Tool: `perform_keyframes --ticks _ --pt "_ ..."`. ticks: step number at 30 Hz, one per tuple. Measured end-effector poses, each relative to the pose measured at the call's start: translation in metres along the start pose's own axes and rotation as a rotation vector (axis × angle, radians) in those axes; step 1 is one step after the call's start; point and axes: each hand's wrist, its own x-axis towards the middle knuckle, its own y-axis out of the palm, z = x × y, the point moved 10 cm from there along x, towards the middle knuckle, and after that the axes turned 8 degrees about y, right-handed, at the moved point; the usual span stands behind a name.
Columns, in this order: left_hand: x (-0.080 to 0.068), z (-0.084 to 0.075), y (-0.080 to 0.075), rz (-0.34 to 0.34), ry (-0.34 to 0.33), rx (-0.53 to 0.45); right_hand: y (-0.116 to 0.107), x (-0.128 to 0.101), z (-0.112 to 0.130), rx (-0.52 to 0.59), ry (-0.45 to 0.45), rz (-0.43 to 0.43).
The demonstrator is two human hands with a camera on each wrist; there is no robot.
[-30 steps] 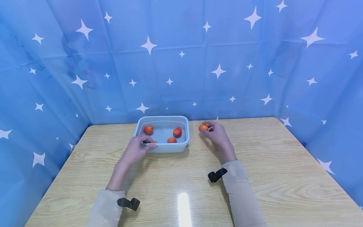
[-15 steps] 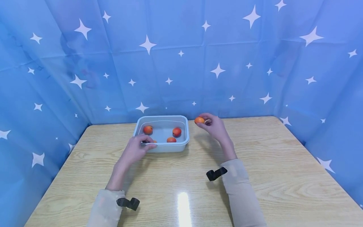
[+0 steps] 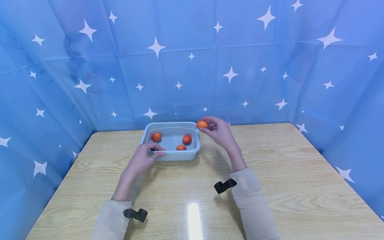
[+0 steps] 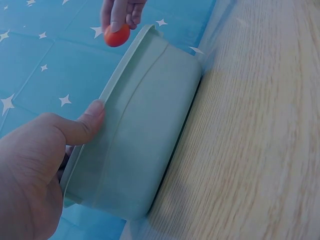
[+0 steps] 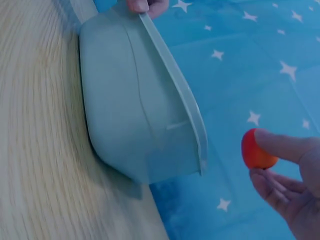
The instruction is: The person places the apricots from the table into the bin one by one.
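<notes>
A pale blue-grey plastic box point(image 3: 183, 156) stands upright on the table. My left hand point(image 3: 143, 160) grips its near left rim, thumb outside and fingers inside. My right hand point(image 3: 221, 134) pinches a small, smooth orange-red fruit point(image 3: 202, 124) between thumb and fingertips. In the head view that fruit appears at the box's right rim; the right wrist view shows the fruit point(image 5: 257, 150) above the rim and apart from it. Several similar fruits lie inside, among them one at the left point(image 3: 156, 137) and one at the right point(image 3: 187, 139). Another is mostly hidden behind the left fingers.
The wooden table point(image 3: 285, 173) extends to both sides and in front of the box. A blue curtain with white stars point(image 3: 192, 76) hangs behind the table's far edge. Black wrist cameras sit on the left sleeve point(image 3: 111, 216) and the right sleeve point(image 3: 250, 191).
My right hand has lifted the fruit off the table right of the box and carried it up and left to the box's right rim. The left hand has stayed on the rim.
</notes>
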Motion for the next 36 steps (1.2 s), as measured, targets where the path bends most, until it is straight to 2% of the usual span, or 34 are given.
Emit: perform_keyframes --ticks 14,26,30,36 --pt "0.000 0.000 0.000 0.003 0.006 0.000 0.030 -0.005 0.024 -0.057 -0.096 0.047" --pt "0.001 -0.005 -0.002 -0.004 0.014 -0.001 0.072 -0.009 0.030 -0.034 -0.133 0.166" --pt "0.001 -0.006 -0.002 -0.003 0.015 0.002 0.083 -0.010 0.032 -0.039 -0.153 0.176" --pt "0.001 -0.006 -0.002 0.000 0.022 0.008 0.096 -0.013 0.033 -0.026 -0.133 0.209"
